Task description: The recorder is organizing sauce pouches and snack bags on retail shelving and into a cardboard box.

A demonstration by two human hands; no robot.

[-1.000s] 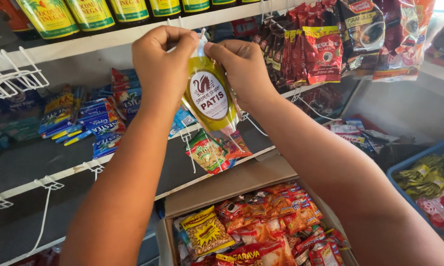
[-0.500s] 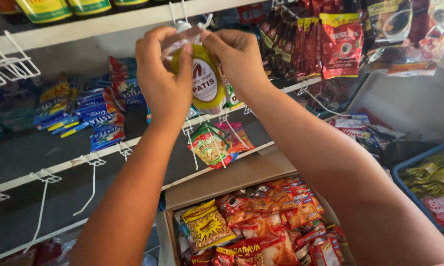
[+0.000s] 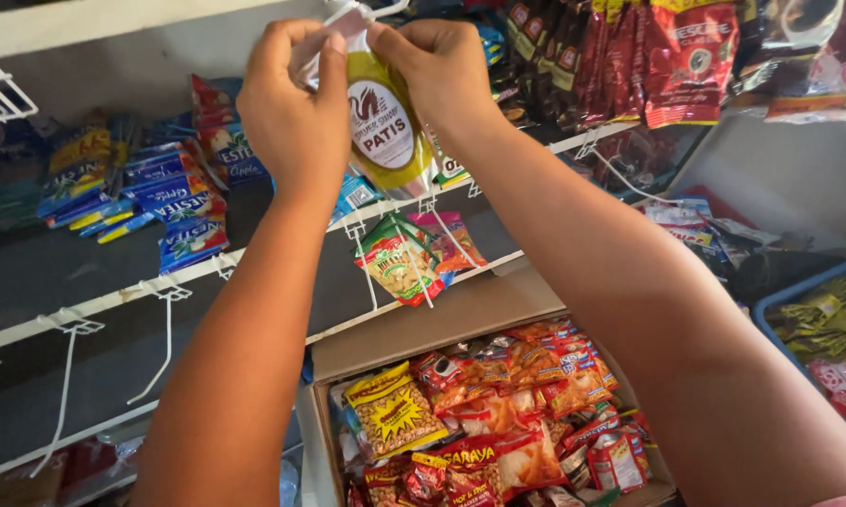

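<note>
Left hand and right hand both pinch yellow sauce pouch by its top — lined up at white hook, above cardboard snack box.

A single head-worn camera looks forward and slightly down from close behind the raised forearms, facing a wall rack of white wire hooks. Both hands sit near the top edge, very near the lens. An open cardboard box fills the near lower frame.
</note>
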